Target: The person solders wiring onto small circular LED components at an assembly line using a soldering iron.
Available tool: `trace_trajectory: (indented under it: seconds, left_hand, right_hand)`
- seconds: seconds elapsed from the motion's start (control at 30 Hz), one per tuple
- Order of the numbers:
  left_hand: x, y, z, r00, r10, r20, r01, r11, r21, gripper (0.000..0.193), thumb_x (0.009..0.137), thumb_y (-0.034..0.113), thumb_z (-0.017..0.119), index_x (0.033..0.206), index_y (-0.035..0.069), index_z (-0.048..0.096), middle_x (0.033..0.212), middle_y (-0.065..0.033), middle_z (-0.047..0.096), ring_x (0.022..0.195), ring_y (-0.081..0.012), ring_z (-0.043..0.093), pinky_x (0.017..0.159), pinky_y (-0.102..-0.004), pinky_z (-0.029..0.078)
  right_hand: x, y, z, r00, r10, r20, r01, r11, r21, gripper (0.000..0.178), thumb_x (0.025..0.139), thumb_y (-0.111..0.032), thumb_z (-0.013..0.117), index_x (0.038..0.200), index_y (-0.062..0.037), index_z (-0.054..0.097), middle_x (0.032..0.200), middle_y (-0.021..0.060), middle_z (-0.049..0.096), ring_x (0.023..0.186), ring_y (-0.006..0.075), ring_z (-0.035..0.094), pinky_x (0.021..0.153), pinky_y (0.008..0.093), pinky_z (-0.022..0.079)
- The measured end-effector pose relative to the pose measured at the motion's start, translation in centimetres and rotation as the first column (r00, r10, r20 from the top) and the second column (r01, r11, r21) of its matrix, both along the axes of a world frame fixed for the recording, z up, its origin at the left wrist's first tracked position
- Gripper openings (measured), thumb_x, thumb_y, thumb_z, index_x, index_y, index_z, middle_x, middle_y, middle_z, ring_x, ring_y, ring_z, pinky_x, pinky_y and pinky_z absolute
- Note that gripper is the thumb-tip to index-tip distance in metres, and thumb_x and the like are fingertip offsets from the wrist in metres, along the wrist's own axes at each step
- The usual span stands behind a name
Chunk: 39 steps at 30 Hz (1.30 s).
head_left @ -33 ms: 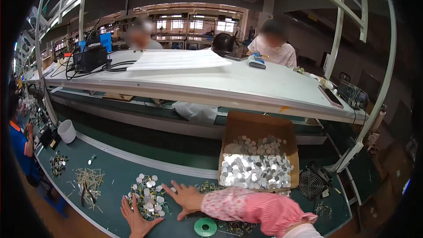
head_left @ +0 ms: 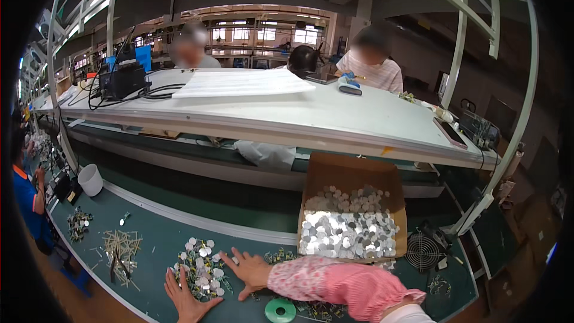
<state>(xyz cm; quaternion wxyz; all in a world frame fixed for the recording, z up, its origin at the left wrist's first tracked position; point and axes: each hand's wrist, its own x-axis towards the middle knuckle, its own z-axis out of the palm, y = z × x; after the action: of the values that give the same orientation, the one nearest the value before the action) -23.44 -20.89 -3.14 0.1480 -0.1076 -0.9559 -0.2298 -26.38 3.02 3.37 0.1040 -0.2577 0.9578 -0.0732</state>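
On the near worktop (head_left: 158,227), left of the cardboard box (head_left: 353,170), flanks a loose heap of discs and small parts (head_left: 203,266) with left hand (head_left: 186,305) and right hand (head_left: 254,271) apart, fingers splayed, probably to prevent scattering.

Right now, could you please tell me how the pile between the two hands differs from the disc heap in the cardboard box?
The pile lies loose on the green worktop, while the disc heap sits inside the cardboard box. The pile mixes in green and yellow bits; the disc heap looks plain silvery grey. The pile looks smaller than the disc heap. Both contain many round, pale discs.
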Motion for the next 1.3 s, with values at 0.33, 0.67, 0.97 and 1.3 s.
trace_trajectory:
  seconds: [0.33, 0.67, 0.97, 1.3]
  left_hand:
    - [-3.1, 0.6, 1.0, 0.978, -0.202, -0.044, 0.206, 0.969, 0.135, 0.112, 0.048, 0.049, 0.086, 0.139, 0.009, 0.033, 0.139, -0.0248, 0.031, 0.130, -0.0433, 0.029, 0.106, -0.0525, 0.023]
    - [-1.0, -2.3, 1.5, 0.969, 0.057, -0.240, 0.031, 0.938, 0.346, 0.049, 0.075, 0.007, 0.066, 0.122, 0.000, 0.052, 0.130, -0.0142, 0.048, 0.123, -0.0298, 0.042, 0.106, -0.0401, 0.029]
    - [10.7, 3.7, 4.3, 0.908, 0.017, -0.419, 0.230, 0.814, 0.533, 0.021, 0.082, -0.001, 0.061, 0.103, -0.002, 0.058, 0.099, -0.0143, 0.060, 0.092, -0.0275, 0.056, 0.083, -0.0396, 0.045]
    - [21.1, 13.9, 2.7, 0.843, -0.502, -0.194, 0.538, 0.769, 0.344, 0.025, 0.072, -0.002, 0.068, 0.095, 0.005, 0.063, 0.090, -0.0082, 0.063, 0.080, -0.0259, 0.059, 0.072, -0.0346, 0.045]
  right_hand:
    - [-5.3, -1.6, -1.5, 0.998, 0.000, 0.068, 0.011, 0.987, -0.162, 0.112, 0.057, -0.036, 0.084, 0.143, -0.0017, 0.020, 0.119, 0.0231, 0.045, 0.111, 0.0373, 0.049, 0.085, 0.0459, 0.048]
    - [10.7, 8.4, 11.8, 0.929, -0.370, 0.003, 0.307, 0.767, -0.564, 0.041, 0.082, -0.020, 0.069, 0.117, -0.0043, 0.056, 0.099, 0.0111, 0.063, 0.077, 0.0195, 0.064, 0.068, 0.0303, 0.052]
    - [40.1, 30.5, 2.5, 0.229, -0.539, 0.810, -0.060, -0.839, -0.541, 0.032, 0.088, -0.029, 0.065, 0.102, -0.0021, 0.058, 0.079, 0.0055, 0.066, 0.056, 0.0090, 0.057, 0.046, 0.0174, 0.046]
    - [39.7, 42.6, -1.0, 0.444, -0.554, 0.705, -0.065, -0.804, -0.591, 0.052, 0.086, -0.040, 0.064, 0.125, -0.0079, 0.049, 0.101, 0.0113, 0.063, 0.072, 0.0111, 0.060, 0.056, 0.0178, 0.049]
